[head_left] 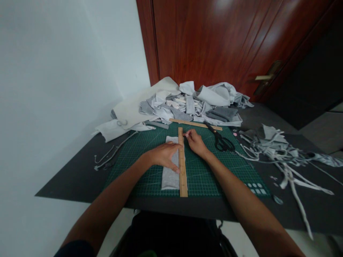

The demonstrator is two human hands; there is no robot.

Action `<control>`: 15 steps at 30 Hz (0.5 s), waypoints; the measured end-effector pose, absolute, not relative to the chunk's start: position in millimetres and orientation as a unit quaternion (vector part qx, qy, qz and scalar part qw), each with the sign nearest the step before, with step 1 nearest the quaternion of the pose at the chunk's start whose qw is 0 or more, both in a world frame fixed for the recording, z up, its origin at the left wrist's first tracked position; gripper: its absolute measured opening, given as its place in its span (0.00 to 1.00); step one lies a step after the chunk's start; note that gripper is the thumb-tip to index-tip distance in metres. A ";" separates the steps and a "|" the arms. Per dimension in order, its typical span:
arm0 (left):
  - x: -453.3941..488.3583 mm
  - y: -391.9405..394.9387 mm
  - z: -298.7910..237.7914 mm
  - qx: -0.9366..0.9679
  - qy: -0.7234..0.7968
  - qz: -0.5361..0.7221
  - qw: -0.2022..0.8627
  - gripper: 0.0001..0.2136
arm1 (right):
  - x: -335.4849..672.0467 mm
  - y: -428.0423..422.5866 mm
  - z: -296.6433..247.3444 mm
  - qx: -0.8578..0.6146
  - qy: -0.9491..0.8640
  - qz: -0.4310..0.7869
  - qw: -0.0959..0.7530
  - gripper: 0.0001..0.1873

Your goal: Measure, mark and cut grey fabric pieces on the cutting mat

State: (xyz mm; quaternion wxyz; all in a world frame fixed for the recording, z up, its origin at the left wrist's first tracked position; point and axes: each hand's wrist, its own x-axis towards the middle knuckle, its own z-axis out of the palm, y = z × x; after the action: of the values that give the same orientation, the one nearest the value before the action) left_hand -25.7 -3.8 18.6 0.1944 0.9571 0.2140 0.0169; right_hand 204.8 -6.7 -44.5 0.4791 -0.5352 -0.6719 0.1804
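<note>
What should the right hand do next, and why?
Perhaps slide the right hand down along the near ruler: the left hand rests on this ruler and the grey cloth, and the right hand is beside the ruler's far end. Whether it holds anything is hard to tell.

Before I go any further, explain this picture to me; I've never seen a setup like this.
There is no machine here, just a person's two bare hands, seen by a camera worn on the head, looking forward and down. On the dark table lies a green gridded mat. The left hand rests spread over folded gray fabric and a wooden ruler. The right hand, near the ruler's far end, seems to pinch something too small to identify. Black scissors and a second ruler lie beyond, with a fabric pile behind and scraps to the right.
</note>
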 end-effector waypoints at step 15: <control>-19.3 -12.3 19.7 0.964 0.225 0.015 0.141 0.41 | 206.8 -5.9 -46.0 -0.536 -0.672 0.177 0.479 0.03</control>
State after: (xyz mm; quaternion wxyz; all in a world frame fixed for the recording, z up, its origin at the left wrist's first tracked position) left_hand -19.3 -12.3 19.7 0.1407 0.9640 0.2251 0.0148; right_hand 206.8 -5.9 -46.0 0.4793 -0.5360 -0.6721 0.1768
